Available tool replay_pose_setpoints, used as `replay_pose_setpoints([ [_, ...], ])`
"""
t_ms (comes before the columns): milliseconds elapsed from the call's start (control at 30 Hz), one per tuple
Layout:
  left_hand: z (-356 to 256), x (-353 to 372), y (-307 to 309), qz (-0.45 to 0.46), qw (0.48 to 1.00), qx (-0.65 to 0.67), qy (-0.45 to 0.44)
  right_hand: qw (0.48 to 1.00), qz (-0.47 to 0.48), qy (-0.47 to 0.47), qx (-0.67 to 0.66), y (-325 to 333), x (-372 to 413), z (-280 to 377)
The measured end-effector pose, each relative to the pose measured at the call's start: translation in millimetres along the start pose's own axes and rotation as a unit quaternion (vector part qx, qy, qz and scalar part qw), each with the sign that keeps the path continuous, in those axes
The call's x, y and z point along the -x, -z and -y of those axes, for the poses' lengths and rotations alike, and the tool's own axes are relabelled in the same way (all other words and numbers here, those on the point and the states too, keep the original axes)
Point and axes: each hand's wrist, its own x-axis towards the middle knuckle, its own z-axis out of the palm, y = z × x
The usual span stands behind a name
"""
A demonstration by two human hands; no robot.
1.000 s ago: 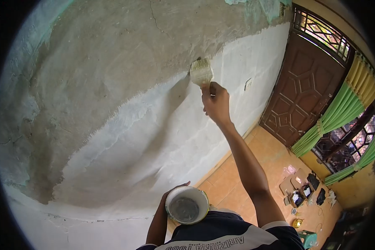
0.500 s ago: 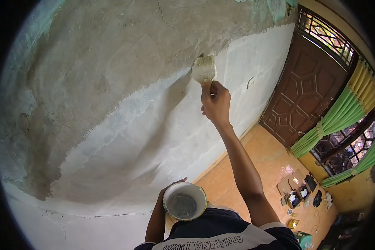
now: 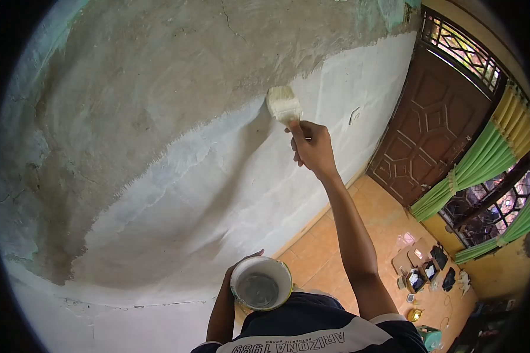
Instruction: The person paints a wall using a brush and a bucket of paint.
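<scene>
My right hand grips the handle of a wide paintbrush. The brush's pale bristles lie against the wall, close to the line where white paint meets bare grey plaster. Low in the view, my left hand is wrapped round the side of a small white paint bucket, held near my body. Greyish-looking liquid shows inside the bucket. Most of the left fingers are hidden behind it.
A wall socket sits right of the brush. Beyond stand a brown door and a window with green curtains. On the orange tiled floor lie an open box, dark items and a green stool.
My right hand has moved slightly down and to the right, and the brush head now tilts left, a little lower on the wall. The left hand and bucket have barely moved.
</scene>
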Motion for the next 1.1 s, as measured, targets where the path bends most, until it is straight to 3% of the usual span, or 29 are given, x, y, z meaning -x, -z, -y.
replay_pose_setpoints([
  [133, 4, -8, 4, 0.032, 0.999, 0.031, 0.016, 0.997, 0.001, 0.007, 0.074, 25, 10, -3],
  [333, 8, 0, 2, 0.005, 0.999, 0.039, 0.003, 0.999, -0.049, 0.012, 0.009, 28, -3, 10],
  [400, 8, -2, 4, -0.002, 0.999, 0.046, 0.004, 0.998, 0.02, 0.017, 0.052, 16, -9, 7],
  [600, 14, 3, 3, 0.009, 0.998, 0.055, 0.016, 0.958, 0.038, 0.036, 0.281, 45, -8, 1],
  [700, 14, 4, -1, 0.015, 0.998, 0.057, -0.001, 0.963, 0.062, 0.011, 0.263, 64, 0, 0],
  [767, 15, 5, -1, 0.022, 0.998, 0.062, -0.005, 0.959, 0.054, 0.159, 0.23, 70, -1, -10],
  [1000, 20, 0, 5, -0.003, 0.999, 0.03, -0.024, 0.918, -0.034, 0.159, 0.361, 70, 9, 19],
  [1100, 22, -3, 8, 0.02, 0.999, 0.039, -0.011, 0.93, -0.014, 0.236, 0.281, 60, 12, 27],
])
